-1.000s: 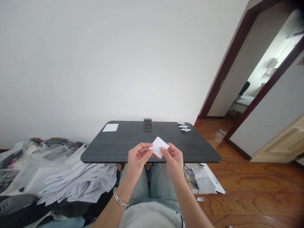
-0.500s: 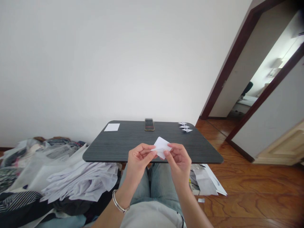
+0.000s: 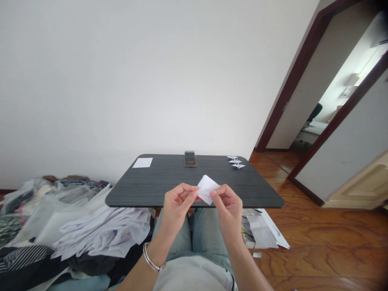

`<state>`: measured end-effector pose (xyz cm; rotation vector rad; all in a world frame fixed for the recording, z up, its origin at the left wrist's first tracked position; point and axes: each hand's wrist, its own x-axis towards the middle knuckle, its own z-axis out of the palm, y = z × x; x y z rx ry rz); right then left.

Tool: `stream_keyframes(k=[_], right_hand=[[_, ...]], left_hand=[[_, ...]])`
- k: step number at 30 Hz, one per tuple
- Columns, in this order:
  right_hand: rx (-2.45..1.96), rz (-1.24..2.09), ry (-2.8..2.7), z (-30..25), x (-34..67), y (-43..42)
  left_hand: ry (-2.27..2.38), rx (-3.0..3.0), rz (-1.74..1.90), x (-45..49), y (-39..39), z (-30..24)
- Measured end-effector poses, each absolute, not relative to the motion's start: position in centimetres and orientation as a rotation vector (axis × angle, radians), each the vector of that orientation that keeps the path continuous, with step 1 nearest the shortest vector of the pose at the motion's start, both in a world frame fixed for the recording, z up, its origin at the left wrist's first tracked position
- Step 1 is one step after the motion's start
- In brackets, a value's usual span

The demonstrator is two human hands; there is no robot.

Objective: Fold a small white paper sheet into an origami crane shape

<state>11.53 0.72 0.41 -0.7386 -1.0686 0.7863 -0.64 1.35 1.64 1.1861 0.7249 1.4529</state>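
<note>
Between my hands is a small folded square of white paper, turned so that one corner points away from me. My left hand pinches its left corner between thumb and fingers. On the opposite side, my right hand grips the right corner, its thumb lying on top of the paper. Both hands hover over the front edge of the dark table. At the table's far right lie several white folded paper cranes. A flat white sheet of paper rests at the far left.
A phone leans in a stand at the table's back middle, near the white wall. Piled clothes lie to the left. Papers sit on the wooden floor at the right, and a doorway stands beyond.
My right hand has shifted slightly on the right corner, with its thumb a little further in. The folded paper has turned slightly, and both hands still hold it.
</note>
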Motion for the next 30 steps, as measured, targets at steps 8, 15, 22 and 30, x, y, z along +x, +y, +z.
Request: stream_keyframes(k=[8, 15, 22, 30], right_hand=[[-0.773, 0.771, -1.067, 0.45, 11.53, 0.74], [-0.773, 0.786, -1.053, 0.26, 11.53, 0.75], [-0.791, 0.784, -1.053, 0.35, 11.56, 0.62], [-0.807, 0.779, -1.059, 0.33, 11.55, 0.63]], left_hand=[[0.735, 1.247, 1.436, -0.73, 1.15, 1.89], [0.784, 1.305, 1.404, -1.00, 1.07, 1.99], [0.789, 1.329, 1.391, -1.12, 1.10, 1.95], [0.783, 1.319, 1.395, -1.13, 1.08, 1.81]])
